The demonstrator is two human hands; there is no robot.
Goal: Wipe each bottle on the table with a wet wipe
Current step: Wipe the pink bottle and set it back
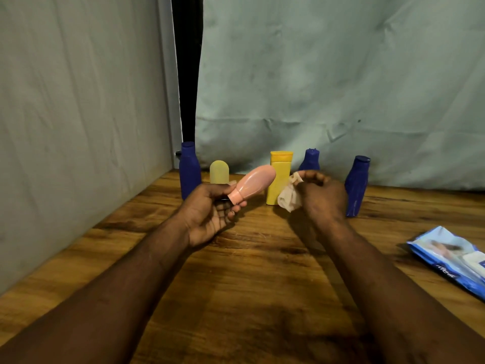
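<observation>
Wipes pack [451, 258]: blue, flat on table [249, 285], right of right forearm; contents hidden.
Pink bottle [253, 183]: smooth, capped, tilted, raised between hands.
Left hand [210, 214]: curled round its cap end.
Right hand [324, 195]: pinches crumpled wet wipe [288, 197], apart from bottle.
Yellow bottle [279, 166]: upright beyond both hands.

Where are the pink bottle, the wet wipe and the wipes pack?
pink bottle [253, 181]: head view, on the middle of its body.
wet wipe [287, 198]: head view, on its crumpled lower fold.
wipes pack [451, 261]: head view, on the middle of its top face.
</observation>
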